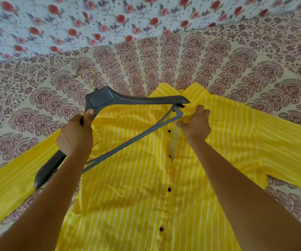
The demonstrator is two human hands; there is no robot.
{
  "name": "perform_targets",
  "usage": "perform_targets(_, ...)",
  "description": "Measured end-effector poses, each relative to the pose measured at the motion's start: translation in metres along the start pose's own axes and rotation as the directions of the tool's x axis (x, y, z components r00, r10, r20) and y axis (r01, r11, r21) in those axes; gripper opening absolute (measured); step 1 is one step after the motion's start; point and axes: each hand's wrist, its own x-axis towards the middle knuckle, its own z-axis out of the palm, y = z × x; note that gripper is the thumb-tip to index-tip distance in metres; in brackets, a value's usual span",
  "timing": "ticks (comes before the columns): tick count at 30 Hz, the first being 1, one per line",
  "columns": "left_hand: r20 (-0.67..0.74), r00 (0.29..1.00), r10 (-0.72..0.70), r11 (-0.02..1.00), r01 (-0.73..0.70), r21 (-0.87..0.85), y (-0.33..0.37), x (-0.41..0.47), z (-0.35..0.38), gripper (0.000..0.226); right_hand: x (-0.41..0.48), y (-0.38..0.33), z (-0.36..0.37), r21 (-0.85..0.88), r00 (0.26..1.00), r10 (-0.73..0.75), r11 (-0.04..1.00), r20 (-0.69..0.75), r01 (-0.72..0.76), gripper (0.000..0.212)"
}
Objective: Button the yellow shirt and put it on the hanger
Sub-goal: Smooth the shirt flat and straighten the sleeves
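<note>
Yellow shirt lies flat, front up on patterned bedsheet, lower buttons done. Left hand fisted round grey hanger, held over shirt's collar area. Right hand pinches placket fabric by collar.

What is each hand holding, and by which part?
The left hand grips the grey hanger by one shoulder arm. The right hand pinches the yellow shirt near its collar opening.

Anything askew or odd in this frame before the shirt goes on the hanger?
The yellow shirt placket gapes between the top two buttons, pale lining showing near the right hand. The hanger, gripped by the left hand, is tilted, not yet inside the collar.
</note>
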Motion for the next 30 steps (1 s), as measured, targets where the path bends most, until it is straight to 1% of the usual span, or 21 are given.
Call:
perform_targets(1, 0.004, 1.000, -0.002, 1.000, 0.002, -0.002, 0.000, 0.000, 0.001, 0.060, 0.006, 0.001, 0.002, -0.026, 1.000, 0.022, 0.999, -0.002, -0.022, 0.063)
perform_targets(3, 0.015, 1.000, 0.003, 1.000, -0.004, 0.004, 0.002, 0.001, 0.006, 0.060, 0.017, 0.006, 0.003, -0.065, 0.999, 0.045, 0.997, -0.023, -0.046, 0.042)
perform_targets(5, 0.023, 1.000, 0.020, 1.000, -0.020, 0.012, 0.003, 0.001, 0.009, 0.058, 0.025, 0.011, 0.002, -0.117, 0.999, 0.016, 0.993, -0.032, -0.020, 0.026)
perform_targets(7, 0.023, 0.999, 0.033, 0.999, -0.034, 0.022, 0.003, 0.000, 0.010, 0.057, 0.030, 0.015, -0.002, -0.087, 0.998, -0.024, 0.996, -0.054, 0.019, 0.022)
perform_targets(8, 0.016, 0.999, 0.032, 0.999, -0.032, 0.028, 0.001, -0.001, 0.009, 0.056, 0.030, 0.015, -0.004, -0.025, 0.997, -0.029, 0.999, -0.078, 0.027, 0.022)
perform_targets(10, 0.005, 1.000, 0.027, 0.999, -0.027, 0.031, -0.004, -0.002, 0.008, 0.054, 0.030, 0.017, -0.011, 0.191, 0.985, -0.004, 0.981, -0.173, 0.038, 0.020)
perform_targets(12, 0.005, 0.999, 0.037, 0.999, -0.038, 0.040, -0.004, -0.002, 0.006, 0.054, 0.028, 0.023, -0.018, 0.415, 0.957, -0.017, 0.899, -0.289, 0.141, 0.016)
perform_targets(13, 0.012, 0.998, 0.054, 0.998, -0.055, 0.033, -0.001, -0.004, 0.007, 0.056, 0.026, 0.028, -0.021, 0.485, 0.952, -0.045, 0.852, -0.304, 0.195, 0.014)
perform_targets(15, 0.023, 0.996, 0.083, 0.996, -0.083, 0.018, 0.011, -0.008, 0.012, 0.057, 0.023, 0.033, -0.027, 0.575, 0.953, -0.117, 0.775, -0.278, 0.263, 0.005)
perform_targets(17, 0.068, 0.991, 0.117, 0.993, -0.119, 0.026, 0.028, -0.009, 0.018, 0.058, 0.017, 0.029, -0.026, 0.640, 0.963, -0.148, 0.722, -0.227, 0.262, 0.012)
perform_targets(19, 0.091, 0.986, 0.143, 0.990, -0.144, 0.003, 0.057, -0.017, 0.034, 0.059, 0.023, 0.031, -0.033, 0.626, 0.957, -0.168, 0.727, -0.235, 0.281, 0.017)
perform_targets(21, 0.131, 0.973, 0.192, 0.981, -0.194, -0.004, 0.081, -0.019, 0.046, 0.059, 0.025, 0.029, -0.036, 0.603, 0.946, -0.202, 0.732, -0.252, 0.317, 0.015)
perform_targets(24, 0.178, 0.953, 0.246, 0.969, -0.239, -0.060, 0.120, -0.024, 0.065, 0.059, 0.024, 0.032, -0.039, 0.464, 0.884, -0.356, 0.755, -0.304, 0.464, 0.028)
perform_targets(27, 0.200, 0.923, 0.328, 0.944, -0.316, -0.089, 0.158, -0.028, 0.083, 0.058, 0.028, 0.034, -0.044, 0.441, 0.871, -0.417, 0.751, -0.259, 0.491, 0.024)
perform_targets(28, 0.205, 0.909, 0.363, 0.932, -0.353, -0.086, 0.169, -0.029, 0.090, 0.058, 0.031, 0.036, -0.046, 0.414, 0.866, -0.443, 0.760, -0.233, 0.500, 0.024)
perform_targets(30, 0.219, 0.878, 0.426, 0.905, -0.419, -0.081, 0.185, -0.029, 0.099, 0.056, 0.035, 0.040, -0.048, 0.303, 0.850, -0.491, 0.794, -0.192, 0.527, 0.030)
